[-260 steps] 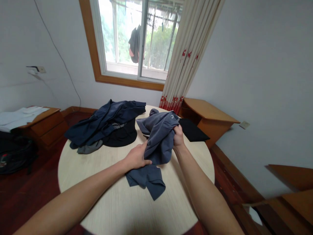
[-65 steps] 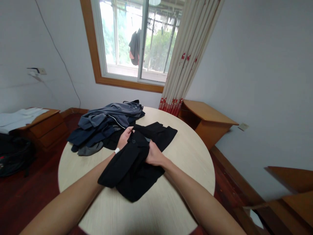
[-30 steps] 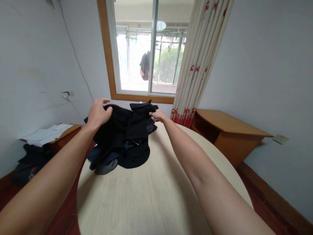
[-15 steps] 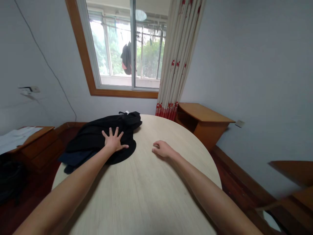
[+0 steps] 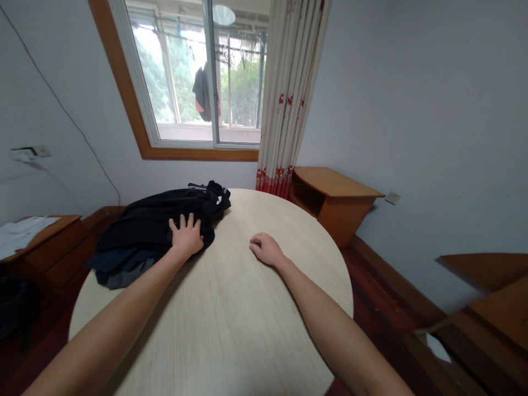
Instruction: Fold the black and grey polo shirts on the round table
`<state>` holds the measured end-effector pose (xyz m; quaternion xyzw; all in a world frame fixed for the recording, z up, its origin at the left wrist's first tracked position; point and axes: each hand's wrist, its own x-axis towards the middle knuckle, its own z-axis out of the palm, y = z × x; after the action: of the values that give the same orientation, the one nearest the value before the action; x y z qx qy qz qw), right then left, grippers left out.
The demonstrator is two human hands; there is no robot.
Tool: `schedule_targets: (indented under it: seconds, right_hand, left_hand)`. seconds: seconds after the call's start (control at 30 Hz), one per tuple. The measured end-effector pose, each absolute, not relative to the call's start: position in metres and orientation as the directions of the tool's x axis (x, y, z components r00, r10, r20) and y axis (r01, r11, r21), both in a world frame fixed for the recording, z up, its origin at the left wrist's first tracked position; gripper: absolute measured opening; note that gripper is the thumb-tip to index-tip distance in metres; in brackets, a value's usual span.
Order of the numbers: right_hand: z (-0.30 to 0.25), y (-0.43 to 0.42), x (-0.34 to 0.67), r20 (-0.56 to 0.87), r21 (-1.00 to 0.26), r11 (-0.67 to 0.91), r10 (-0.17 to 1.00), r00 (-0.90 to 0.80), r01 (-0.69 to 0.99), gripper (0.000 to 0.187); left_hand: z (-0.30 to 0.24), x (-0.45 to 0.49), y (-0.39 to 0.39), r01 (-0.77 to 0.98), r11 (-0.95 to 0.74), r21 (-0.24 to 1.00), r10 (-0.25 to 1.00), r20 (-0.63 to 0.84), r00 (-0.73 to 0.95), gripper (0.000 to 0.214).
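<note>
A heap of dark clothes [image 5: 152, 225], black on top with navy and grey below, lies at the far left of the round pale wooden table [image 5: 231, 330]. My left hand [image 5: 185, 237] lies flat on the near edge of the heap, fingers stretched out and apart. My right hand [image 5: 266, 250] rests on the bare tabletop to the right of the heap, fingers loosely curled under, with nothing visible in it.
A low wooden cabinet [image 5: 334, 201] stands behind the table on the right, below a red-flowered curtain [image 5: 284, 93]. A wooden dresser [image 5: 45, 247] with white cloth on it stands at the left. Wooden furniture edges [image 5: 482, 308] show at the lower right. A window is behind.
The black garment I was holding up has been laid on the heap. My left hand presses on it and has slid slightly left; my right hand came down onto the table.
</note>
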<state>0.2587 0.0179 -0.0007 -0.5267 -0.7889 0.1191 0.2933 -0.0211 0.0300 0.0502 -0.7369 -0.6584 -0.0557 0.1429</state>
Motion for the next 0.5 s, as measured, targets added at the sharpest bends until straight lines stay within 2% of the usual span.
schedule_targets:
  seconds: [0.1, 0.2, 0.33, 0.5]
  right_hand:
    - [0.0, 0.013, 0.254, 0.333, -0.451, 0.356, 0.918, -0.216, 0.818, 0.016]
    - [0.0, 0.006, 0.247, 0.332, -0.375, 0.322, 0.922, -0.198, 0.869, 0.022]
    - [-0.001, -0.001, 0.24, 0.317, -0.248, 0.297, 0.924, -0.212, 0.922, 0.027]
    - [0.003, -0.008, 0.238, 0.256, -0.159, 0.215, 0.952, -0.17, 0.964, 0.033]
  left_hand:
    - [0.044, 0.017, -0.007, 0.956, -0.266, -0.126, 0.92, 0.263, 0.29, 0.041]
    - [0.033, 0.038, -0.028, 0.918, -0.395, -0.025, 0.895, 0.217, 0.391, 0.037]
    - [0.024, 0.033, -0.03, 0.931, -0.346, 0.114, 0.93, 0.17, 0.325, 0.042]
    - [0.027, 0.012, -0.028, 0.956, -0.26, 0.137, 0.962, 0.124, 0.244, 0.05]
